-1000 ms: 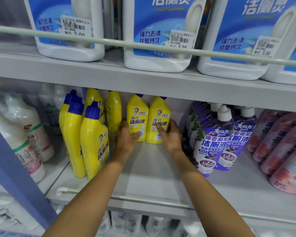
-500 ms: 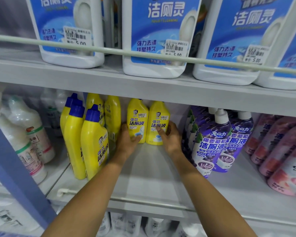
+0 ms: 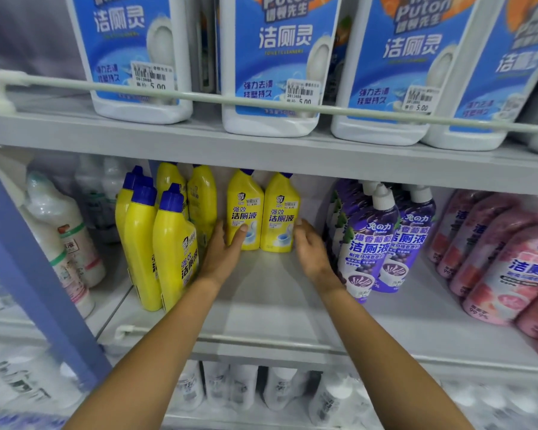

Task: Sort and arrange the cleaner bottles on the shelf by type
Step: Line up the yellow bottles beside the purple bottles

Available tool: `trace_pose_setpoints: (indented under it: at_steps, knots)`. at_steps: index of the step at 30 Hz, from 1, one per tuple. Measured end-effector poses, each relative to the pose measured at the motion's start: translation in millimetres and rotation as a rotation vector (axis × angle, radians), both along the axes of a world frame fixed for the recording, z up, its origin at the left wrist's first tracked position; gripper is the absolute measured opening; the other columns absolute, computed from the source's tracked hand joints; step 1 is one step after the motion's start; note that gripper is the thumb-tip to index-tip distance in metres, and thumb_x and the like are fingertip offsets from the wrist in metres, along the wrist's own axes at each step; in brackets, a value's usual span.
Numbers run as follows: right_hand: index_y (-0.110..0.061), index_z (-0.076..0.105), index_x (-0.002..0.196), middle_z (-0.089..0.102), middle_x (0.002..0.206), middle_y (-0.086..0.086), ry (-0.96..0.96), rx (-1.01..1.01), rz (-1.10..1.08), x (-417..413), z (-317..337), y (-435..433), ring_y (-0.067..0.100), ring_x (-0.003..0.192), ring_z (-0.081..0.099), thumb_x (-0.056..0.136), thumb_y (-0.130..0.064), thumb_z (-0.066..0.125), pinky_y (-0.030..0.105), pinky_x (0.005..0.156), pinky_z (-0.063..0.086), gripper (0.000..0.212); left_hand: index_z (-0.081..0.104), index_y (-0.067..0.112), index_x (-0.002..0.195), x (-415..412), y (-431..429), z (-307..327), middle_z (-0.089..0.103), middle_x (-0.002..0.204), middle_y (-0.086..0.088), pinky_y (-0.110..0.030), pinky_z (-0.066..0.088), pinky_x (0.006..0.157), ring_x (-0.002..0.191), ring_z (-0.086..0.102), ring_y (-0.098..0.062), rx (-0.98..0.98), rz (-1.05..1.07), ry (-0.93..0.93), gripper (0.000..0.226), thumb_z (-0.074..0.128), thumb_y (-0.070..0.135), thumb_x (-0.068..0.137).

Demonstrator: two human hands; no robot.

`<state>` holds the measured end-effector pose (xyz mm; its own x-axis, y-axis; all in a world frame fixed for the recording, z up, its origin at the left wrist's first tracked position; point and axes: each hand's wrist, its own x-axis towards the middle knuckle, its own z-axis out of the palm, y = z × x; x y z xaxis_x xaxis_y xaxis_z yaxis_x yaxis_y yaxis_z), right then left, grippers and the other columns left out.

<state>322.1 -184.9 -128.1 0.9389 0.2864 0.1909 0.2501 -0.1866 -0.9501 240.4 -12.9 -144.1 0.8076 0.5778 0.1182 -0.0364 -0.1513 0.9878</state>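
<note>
1. A grey middle shelf (image 3: pixel 261 293) runs the width of the store unit, bare at its centre, with a thin rail along its front edge.
2. On the upper shelf (image 3: pixel 199 141), four large white jugs (image 3: pixel 274 57) with blue labels stand side by side behind a pale guard rail (image 3: pixel 199 99), price stickers showing.
3. Pink bottles (image 3: pixel 510 268) crowd the right end of the middle shelf, leaning slightly.
4. Purple bottles (image 3: pixel 370 243) with white caps stand in rows just left of the pink ones.
5. A cluster of front yellow bottles (image 3: pixel 156 243) with blue caps stands at the left, near the shelf's edge, labels turned sideways.
6. White bottles (image 3: pixel 62 218) sit in the next bay, beyond a blue upright (image 3: pixel 28 274).
7. Two more yellow bottles stand upright and touching at the back of the shelf, labels facing out: the rear-left yellow bottle (image 3: pixel 246 209) and the rear-right yellow bottle (image 3: pixel 280 212).
8. The person's left hand (image 3: pixel 222 252) grasps the rear-left yellow bottle, thumb across its label, fingers slipped round its left side out of sight.
9. The right hand (image 3: pixel 311 252) lies relaxed, its fingers resting against the right side of the rear-right yellow bottle, grasping nothing.
</note>
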Motion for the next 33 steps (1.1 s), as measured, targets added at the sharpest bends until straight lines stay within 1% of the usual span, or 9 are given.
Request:
trace_pose_setpoints:
  at_steps: [3,5,8,12,17,22,27,30,33]
  knots:
    - [-0.025,0.066,0.117,0.07,0.115,-0.01,0.074,0.094,-0.002,-24,-1,-12,-0.012,0.107,0.062,0.109,-0.047,0.038,0.01,0.097,0.044,0.036,0.037,0.02,0.155,-23,-13,12,0.051,0.152,0.003,-0.036,0.032,0.12,0.142,0.045,-0.013,-0.023,0.024,-0.03,0.073,0.061,0.056,0.095]
    - [-0.034,0.062,0.128,0.065,0.132,-0.008,0.149,0.131,0.0,-41,-4,-19,0.007,0.129,0.058,0.095,-0.072,0.04,0.03,0.115,0.041,0.055,0.035,0.018,0.156,-40,-24,15,0.046,0.156,0.0,-0.033,0.027,0.122,0.145,0.042,-0.013,-0.009,0.061,-0.071,0.073,0.059,0.053,0.098]
    - [-0.036,0.061,0.137,0.061,0.143,-0.009,0.187,0.15,0.037,-59,-10,-30,0.013,0.136,0.054,0.082,-0.087,0.038,0.044,0.12,0.037,0.079,0.036,0.024,0.157,-71,-44,22,0.045,0.156,0.004,-0.021,0.031,0.107,0.143,0.043,-0.009,-0.051,0.083,-0.101,0.066,0.057,0.049,0.099]
    - [-0.018,0.056,0.146,0.06,0.145,0.0,0.199,0.248,0.103,-78,-3,-35,0.016,0.135,0.055,0.106,-0.058,0.036,0.04,0.116,0.042,0.061,0.038,0.021,0.155,-111,-57,36,0.051,0.142,0.013,-0.005,0.036,0.093,0.13,0.047,0.0,-0.037,0.083,-0.165,0.059,0.053,0.042,0.103]
    - [-0.013,0.054,0.145,0.059,0.145,0.004,0.211,0.261,0.213,-107,11,-34,0.018,0.136,0.054,0.11,-0.046,0.032,0.041,0.116,0.043,0.053,0.042,0.025,0.151,-166,-71,41,0.047,0.138,0.029,0.006,0.037,0.085,0.105,0.042,0.037,-0.012,0.114,-0.175,0.054,0.05,0.045,0.102]
    - [-0.014,0.052,0.148,0.059,0.147,0.002,0.226,0.314,0.291,-125,28,-21,0.017,0.136,0.054,0.11,-0.043,0.036,0.045,0.119,0.041,0.051,0.049,0.031,0.147,-205,-55,50,0.062,0.136,0.017,-0.024,0.043,0.106,0.126,0.055,0.008,-0.005,0.277,-0.186,0.071,0.056,0.07,0.089]
    - [-0.031,0.058,0.141,0.059,0.145,-0.009,0.153,0.219,0.345,-143,48,24,0.012,0.136,0.052,0.088,-0.074,0.042,0.045,0.12,0.038,0.07,0.044,0.026,0.15,-206,-25,72,0.053,0.132,0.023,-0.008,0.039,0.091,0.117,0.052,0.01,0.063,0.433,-0.179,0.055,0.05,0.053,0.102]
    - [-0.025,0.053,0.147,0.055,0.141,-0.013,0.062,0.183,0.41,-149,64,56,0.01,0.133,0.049,0.104,-0.057,0.041,0.028,0.114,0.034,0.055,0.049,0.023,0.146,-190,2,75,0.058,0.133,0.014,-0.025,0.043,0.099,0.122,0.056,-0.006,0.121,0.443,-0.134,0.054,0.051,0.054,0.102]
    - [-0.024,0.047,0.151,0.054,0.147,-0.006,-0.019,0.101,0.42,-156,69,87,0.01,0.132,0.049,0.104,-0.055,0.048,0.025,0.109,0.035,0.056,0.053,0.014,0.139,-172,20,71,0.064,0.118,0.006,-0.025,0.049,0.091,0.113,0.062,-0.013,0.148,0.415,-0.079,0.04,0.057,0.032,0.104]
